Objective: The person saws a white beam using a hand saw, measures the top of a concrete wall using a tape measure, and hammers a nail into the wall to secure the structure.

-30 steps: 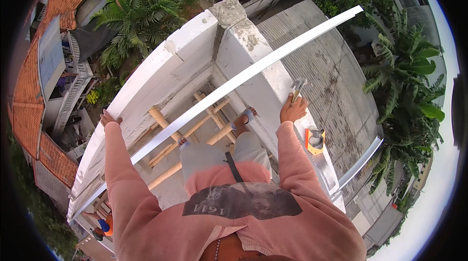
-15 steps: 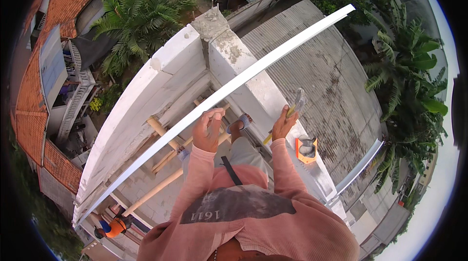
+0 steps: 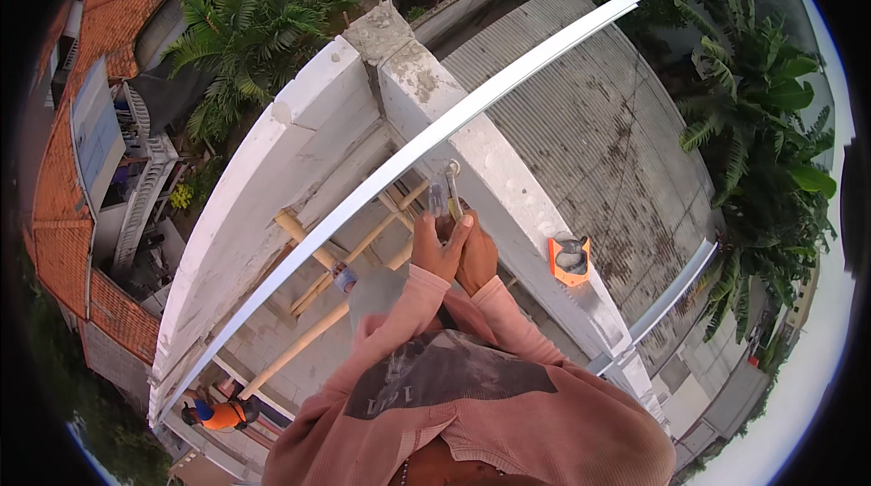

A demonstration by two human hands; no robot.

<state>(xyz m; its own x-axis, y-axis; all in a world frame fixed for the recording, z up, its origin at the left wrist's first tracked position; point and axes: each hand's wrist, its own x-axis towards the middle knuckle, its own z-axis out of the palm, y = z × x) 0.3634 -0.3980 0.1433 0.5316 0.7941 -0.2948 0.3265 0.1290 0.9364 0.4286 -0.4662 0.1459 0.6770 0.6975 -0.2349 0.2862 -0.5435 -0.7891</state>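
My left hand (image 3: pixel 435 245) and my right hand (image 3: pixel 476 255) are together in front of my chest, closed around a narrow metal tool (image 3: pixel 446 191) with a yellowish part. The tool's upper end points toward the long white channel bar (image 3: pixel 408 146) that spans diagonally above the gap between the block walls; whether they touch I cannot tell. An orange item with a dark top (image 3: pixel 570 261) sits on the top of the right block wall (image 3: pixel 517 205). My fingers hide much of the tool's lower part.
The left wall (image 3: pixel 227 205) and bamboo scaffold (image 3: pixel 299 304) lie below me. A worker in orange (image 3: pixel 227 413) is at the lower left. A second metal bar (image 3: pixel 676 291) juts out at the right. A corrugated roof (image 3: pixel 590 114), tiled roofs and trees lie beyond the walls.
My left hand left the left wall and joined my right hand. My right hand moved inward from the right wall with the tool. The worker at lower left shows more.
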